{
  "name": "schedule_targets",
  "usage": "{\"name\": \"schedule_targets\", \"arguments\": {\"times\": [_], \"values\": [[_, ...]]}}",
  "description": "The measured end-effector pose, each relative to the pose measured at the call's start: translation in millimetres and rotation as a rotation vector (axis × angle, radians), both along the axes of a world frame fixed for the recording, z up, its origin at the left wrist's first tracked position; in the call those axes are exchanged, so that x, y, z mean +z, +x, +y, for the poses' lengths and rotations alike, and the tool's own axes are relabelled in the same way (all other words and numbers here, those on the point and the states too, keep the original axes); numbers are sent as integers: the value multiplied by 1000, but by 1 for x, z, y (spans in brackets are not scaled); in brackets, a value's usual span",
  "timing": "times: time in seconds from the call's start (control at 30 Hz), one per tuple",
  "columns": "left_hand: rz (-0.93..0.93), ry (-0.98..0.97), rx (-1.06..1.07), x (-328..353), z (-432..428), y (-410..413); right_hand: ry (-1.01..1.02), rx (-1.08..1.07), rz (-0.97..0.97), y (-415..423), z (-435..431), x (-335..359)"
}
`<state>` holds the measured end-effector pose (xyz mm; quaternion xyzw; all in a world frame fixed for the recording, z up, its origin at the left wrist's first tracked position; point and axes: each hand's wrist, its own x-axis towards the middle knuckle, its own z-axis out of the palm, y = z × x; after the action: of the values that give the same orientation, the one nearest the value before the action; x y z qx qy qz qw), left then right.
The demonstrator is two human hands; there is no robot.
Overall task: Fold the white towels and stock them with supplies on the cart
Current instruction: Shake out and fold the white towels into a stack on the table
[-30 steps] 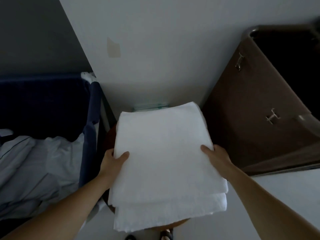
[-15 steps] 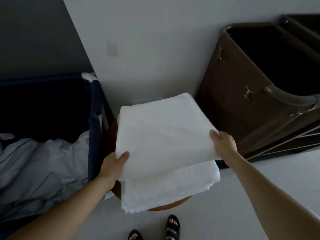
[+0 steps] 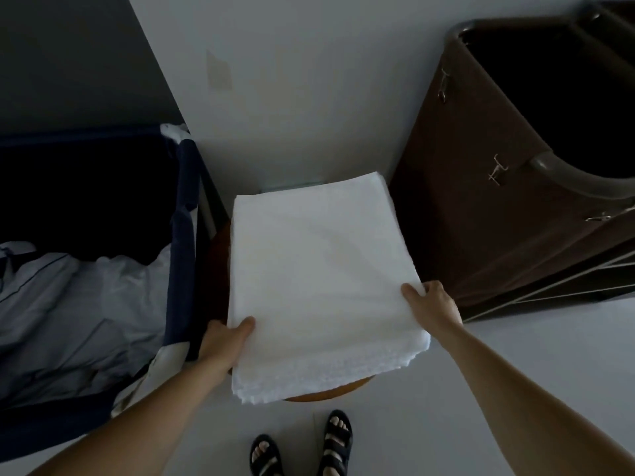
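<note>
Towels: I've got the stack of folded white towels (image 3: 319, 269) dead centre of the frame, lying on a round wooden table (image 3: 330, 393) whose rim peeks out under the stack's lower edge.
Left grip: the left hand (image 3: 225, 341) clamps the stack's lower-left edge, thumb on top, fingers hidden underneath.
Right grip: the right hand (image 3: 433, 305) holds the right edge, thumb flat on the top towel, fingers curled round the side.
Left of frame: a dark blue hamper (image 3: 182, 235) stands just beside the table, with crumpled pale linen (image 3: 68, 304) piled inside.
Right of frame: a brown fabric bin (image 3: 481, 201) on a metal frame, clips on its side, near the stack's upper-right corner.
Bottom centre: I see two feet in black sandals (image 3: 336, 438) on the pale floor, just below the table rim.
</note>
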<state>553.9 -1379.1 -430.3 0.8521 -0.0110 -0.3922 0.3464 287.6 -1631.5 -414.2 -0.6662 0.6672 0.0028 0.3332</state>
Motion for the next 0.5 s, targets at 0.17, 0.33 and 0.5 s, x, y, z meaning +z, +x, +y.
{"name": "schedule_targets", "arguments": {"times": [0.17, 0.33, 0.5], "values": [[-13, 4, -56, 10, -7, 4, 12, 32, 65, 4, -1, 8], [172, -88, -61, 33, -8, 24, 150, -49, -210, 9, -9, 31], [140, -233, -19, 35, 8, 27, 141, -112, -406, -2, -14, 44]]}}
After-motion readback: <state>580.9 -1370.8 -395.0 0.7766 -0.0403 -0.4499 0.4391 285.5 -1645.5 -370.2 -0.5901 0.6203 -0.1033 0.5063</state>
